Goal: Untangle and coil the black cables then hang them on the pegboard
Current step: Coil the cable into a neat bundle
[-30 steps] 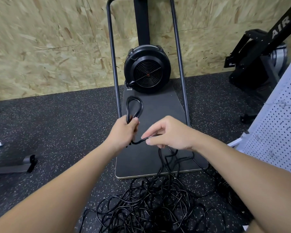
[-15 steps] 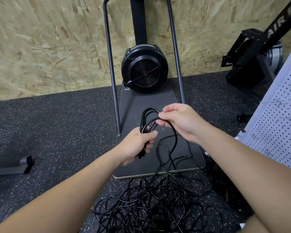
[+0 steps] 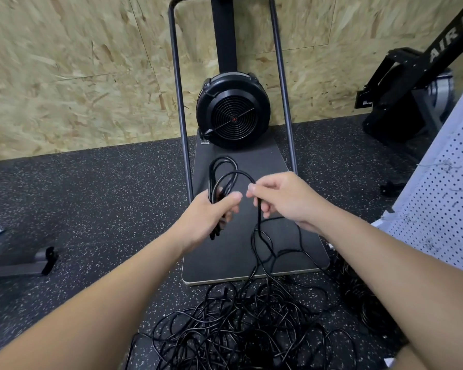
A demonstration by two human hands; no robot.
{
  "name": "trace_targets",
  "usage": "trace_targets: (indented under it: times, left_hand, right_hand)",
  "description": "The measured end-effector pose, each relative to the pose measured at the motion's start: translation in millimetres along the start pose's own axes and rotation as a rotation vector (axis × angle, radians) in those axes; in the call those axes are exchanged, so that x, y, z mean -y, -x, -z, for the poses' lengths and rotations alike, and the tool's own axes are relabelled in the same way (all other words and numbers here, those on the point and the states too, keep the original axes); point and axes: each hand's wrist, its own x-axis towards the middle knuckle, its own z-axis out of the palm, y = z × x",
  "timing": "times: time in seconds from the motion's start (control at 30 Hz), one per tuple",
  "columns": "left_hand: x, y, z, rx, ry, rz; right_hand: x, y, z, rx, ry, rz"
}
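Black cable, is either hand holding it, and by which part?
Both. The left hand grips the coiled loops; the right hand pinches the black cable beside them.

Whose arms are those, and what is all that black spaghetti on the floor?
Those arms belong to a person wearing a camera on their head, so you see just what they see, looking forward and down. No robot here, only two bare hands.

The black spaghetti is a tangled pile of cables lying on the speckled floor. The person is tidying them. The left hand grips a few loops already wound up. The right hand pinches the cable that runs down to the pile, ready to make another loop.

Behind the hands stands a black machine with a round fan, on a flat board. At the right edge is a white pegboard full of little holes, where the neat coils should hang.
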Motion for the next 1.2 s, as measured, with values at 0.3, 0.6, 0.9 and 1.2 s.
trace_targets:
  times: [0.3,0.6,0.9,1.2]
  left_hand:
    - [-14.7,14.1,-34.6,0.117,-0.150,-0.067]
    - [-18.8,10.8,-42.4,0.112,-0.067,-0.066]
    - [-11.8,9.3,-35.7,0.116,-0.028,-0.120]
    - [-23.8,-1.6,-27.0,-0.039,0.408,-0.044]
  right_hand:
    - [22.5,1.4,-11.3,-0.332,-0.150,-0.025]
    - [27.5,7.2,-5.3,-0.516,0.329,0.280]
    - [19.4,-3.3,9.5,-0.447,0.295,0.314]
    - [-29.7,-2.3,-12.7,0.397,0.440,-0.071]
